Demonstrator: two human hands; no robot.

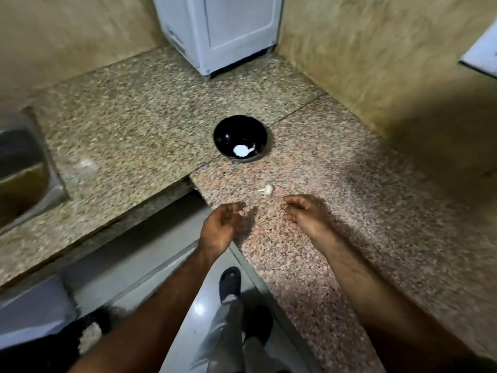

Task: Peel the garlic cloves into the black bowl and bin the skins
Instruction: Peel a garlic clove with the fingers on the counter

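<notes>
The garlic (267, 189) lies on the granite counter (349, 197) just nearer the person than the black bowl (240, 137), its stem pointing left. Beyond both sets of fingertips, it sits slightly closer to the right hand (305, 214); the left hand (224, 224) flanks it. Both hands seem loosely curled and empty, though motion blur softens them.

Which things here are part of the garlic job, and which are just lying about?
Job:
black bowl
garlic on the counter near the hands
left hand, right hand, both holding nothing

Lying about:
white appliance
steel sink
</notes>
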